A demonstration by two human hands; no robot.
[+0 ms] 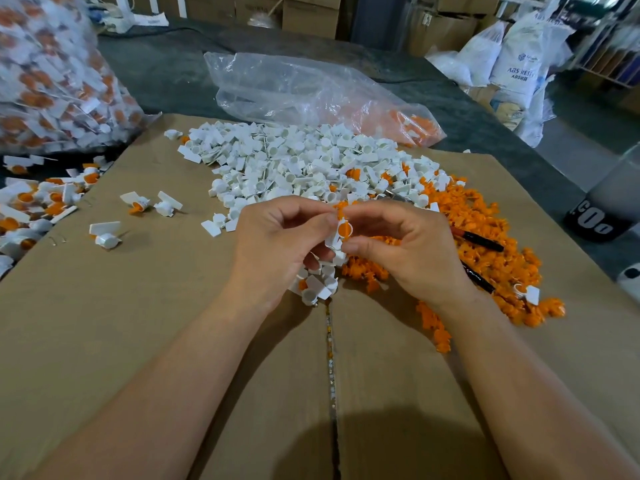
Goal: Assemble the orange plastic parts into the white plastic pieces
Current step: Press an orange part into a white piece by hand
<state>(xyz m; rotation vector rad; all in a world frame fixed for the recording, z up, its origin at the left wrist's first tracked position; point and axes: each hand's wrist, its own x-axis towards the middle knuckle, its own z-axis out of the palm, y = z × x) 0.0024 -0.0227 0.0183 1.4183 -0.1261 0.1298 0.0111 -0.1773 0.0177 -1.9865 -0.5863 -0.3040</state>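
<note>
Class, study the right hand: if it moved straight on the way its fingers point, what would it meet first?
Most likely the left hand. The right hand points leftward, pinching the white piece both hands hold, so it would push that piece into the left fingertips, if depth is equal.

This was a small factory workroom or a warehouse, where small parts were put together by hand. The work surface was a flattened cardboard sheet [156, 306] laid on a dark grey table [166, 71]. On it lay bulk heaps of white plastic pieces [294, 161] and orange plastic parts [485, 223]. A big clear bag [52, 74] at the left was full of joined white-and-orange pieces. A second, nearly empty plastic bag [311, 91] lay behind the heaps. Brown cardboard boxes [310, 15] were stacked along the back. At the right stood white sacks [516, 64], one with a print that seemed to read "ABS RESIN", near a metal rack [609, 46].
</note>
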